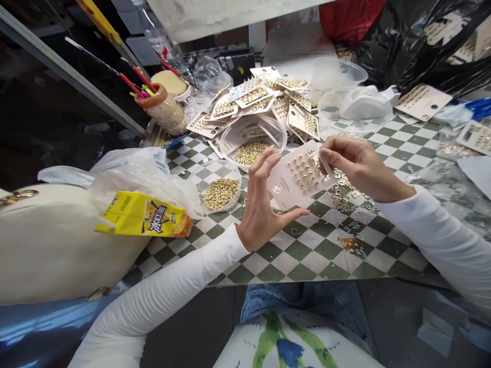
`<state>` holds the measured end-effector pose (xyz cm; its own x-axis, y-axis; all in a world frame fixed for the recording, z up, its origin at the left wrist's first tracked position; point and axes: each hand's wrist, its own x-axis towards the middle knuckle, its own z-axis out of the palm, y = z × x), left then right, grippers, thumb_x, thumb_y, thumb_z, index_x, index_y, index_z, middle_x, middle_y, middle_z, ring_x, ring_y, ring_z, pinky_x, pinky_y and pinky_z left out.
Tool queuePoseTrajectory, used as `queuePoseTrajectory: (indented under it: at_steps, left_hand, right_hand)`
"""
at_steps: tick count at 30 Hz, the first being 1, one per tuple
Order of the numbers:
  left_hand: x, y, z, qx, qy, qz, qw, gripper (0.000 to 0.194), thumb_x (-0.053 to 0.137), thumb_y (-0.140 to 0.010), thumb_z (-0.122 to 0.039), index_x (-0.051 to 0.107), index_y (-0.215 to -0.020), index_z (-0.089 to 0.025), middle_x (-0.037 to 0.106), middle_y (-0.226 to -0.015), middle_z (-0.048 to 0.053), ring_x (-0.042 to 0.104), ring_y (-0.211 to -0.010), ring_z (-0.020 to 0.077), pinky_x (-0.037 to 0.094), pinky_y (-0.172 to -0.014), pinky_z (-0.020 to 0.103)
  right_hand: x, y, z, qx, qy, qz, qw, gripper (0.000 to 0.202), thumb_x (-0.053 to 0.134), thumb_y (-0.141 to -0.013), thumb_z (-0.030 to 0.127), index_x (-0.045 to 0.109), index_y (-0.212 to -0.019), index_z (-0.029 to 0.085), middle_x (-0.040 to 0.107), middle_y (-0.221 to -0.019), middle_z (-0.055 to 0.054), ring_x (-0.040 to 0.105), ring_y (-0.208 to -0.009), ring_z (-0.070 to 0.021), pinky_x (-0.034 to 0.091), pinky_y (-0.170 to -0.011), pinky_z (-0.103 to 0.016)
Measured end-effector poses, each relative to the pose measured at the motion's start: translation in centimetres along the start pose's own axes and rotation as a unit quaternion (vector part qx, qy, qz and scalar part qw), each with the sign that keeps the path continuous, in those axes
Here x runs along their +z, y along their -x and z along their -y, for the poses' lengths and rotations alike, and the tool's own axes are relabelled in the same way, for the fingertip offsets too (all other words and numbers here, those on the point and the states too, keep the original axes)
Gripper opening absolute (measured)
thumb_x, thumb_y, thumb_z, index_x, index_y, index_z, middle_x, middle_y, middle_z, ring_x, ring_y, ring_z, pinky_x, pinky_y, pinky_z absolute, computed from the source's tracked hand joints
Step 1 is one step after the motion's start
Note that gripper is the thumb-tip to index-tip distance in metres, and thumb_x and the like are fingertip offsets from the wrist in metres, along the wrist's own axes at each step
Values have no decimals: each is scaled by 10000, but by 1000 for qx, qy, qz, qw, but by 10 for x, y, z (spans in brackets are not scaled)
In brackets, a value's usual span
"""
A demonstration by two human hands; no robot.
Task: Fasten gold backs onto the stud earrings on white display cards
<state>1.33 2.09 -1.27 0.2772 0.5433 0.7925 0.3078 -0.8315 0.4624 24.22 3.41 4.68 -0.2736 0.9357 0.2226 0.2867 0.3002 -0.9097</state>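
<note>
A pale earring card (282, 179) with rows of small gold studs is raised over the checkered table, tilted. My left hand (261, 204) is at the card's left side, fingers stretched upward and thumb spread out along the lower edge; it is open around that side. My right hand (355, 166) is closed in a pinch at the card's right edge, where its fingers partly hide the studs. Under the right hand lie loose gold curved pieces (341, 197). Just behind the left hand stands a clear tub (226, 138) with gold pieces (251, 153) inside.
A round clear dish (194, 176) of gold bits stands left, near a yellow drink carton (132, 214) and a cream bag (57, 240). Filled earring cards (303, 120) are heaped behind. Clear containers (326, 110) are at back right, a pen cup (164, 110) back left.
</note>
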Motion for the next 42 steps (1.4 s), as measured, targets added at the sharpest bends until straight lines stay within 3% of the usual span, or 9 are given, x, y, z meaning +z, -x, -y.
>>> queuePoseTrajectory:
  at_steps: [5,10,15,22,26,29,33,42]
  left_hand:
    - [2,5,1,-111,74,-45,990,1071,869,-718,-595,273,-1561,-310,318,-1612,159,543,-1369,330,543,-1054,416]
    - [5,6,3,-182,111,-87,973,789,849,-816,-444,405,-1460,-342,475,-1504,99,609,-1248,247,591,-961,347]
    - [8,3,0,-168,183,-105,963,615,757,-912,-372,423,-1428,-371,500,-1454,66,673,-938,141,637,-786,283]
    - [3,-2,-1,-167,196,-121,959,512,719,-940,-370,467,-1386,-370,574,-1428,39,703,-961,148,634,-877,303]
    - [2,0,5,-154,179,-102,966,590,700,-953,-416,394,-1457,-387,570,-1467,61,706,-1089,194,627,-914,319]
    - [5,6,8,-155,182,-91,967,555,643,-995,-413,380,-1483,-385,546,-1484,75,728,-1023,166,646,-875,304]
    - [9,10,4,-166,211,-52,962,469,676,-983,-377,467,-1399,-318,660,-1256,51,754,-873,137,678,-768,279]
    - [2,0,-4,-236,254,-75,935,197,723,-943,-257,641,-1120,-233,713,-909,-6,662,-574,67,606,-539,197]
  right_hand:
    - [1,0,-3,-14,-9,-33,999,390,646,-975,559,569,-739,258,531,-708,-5,496,-675,-165,455,-655,-346]
    - [6,-1,-9,-22,-18,-68,997,390,634,-988,544,559,-733,258,535,-699,-5,503,-674,-164,461,-667,-344]
    - [11,-1,-16,12,-79,-103,991,357,707,-935,551,599,-772,251,532,-708,6,512,-654,-148,494,-634,-314]
    - [13,1,-19,80,-118,-11,990,266,730,-929,503,753,-961,240,696,-880,-26,611,-656,-126,497,-507,-264]
    - [19,4,-18,87,-180,-18,980,245,781,-895,469,742,-902,228,692,-763,-7,581,-512,-103,461,-387,-244]
    - [22,5,-18,96,-214,-23,972,246,782,-898,464,734,-948,228,731,-802,-12,663,-528,-119,565,-465,-260]
    - [23,5,-19,125,-232,8,965,312,806,-878,454,742,-1065,212,780,-875,-48,762,-651,-176,654,-612,-289]
    - [27,7,-12,169,-188,34,967,383,829,-832,502,797,-1060,196,803,-867,-81,779,-677,-206,650,-601,-290]
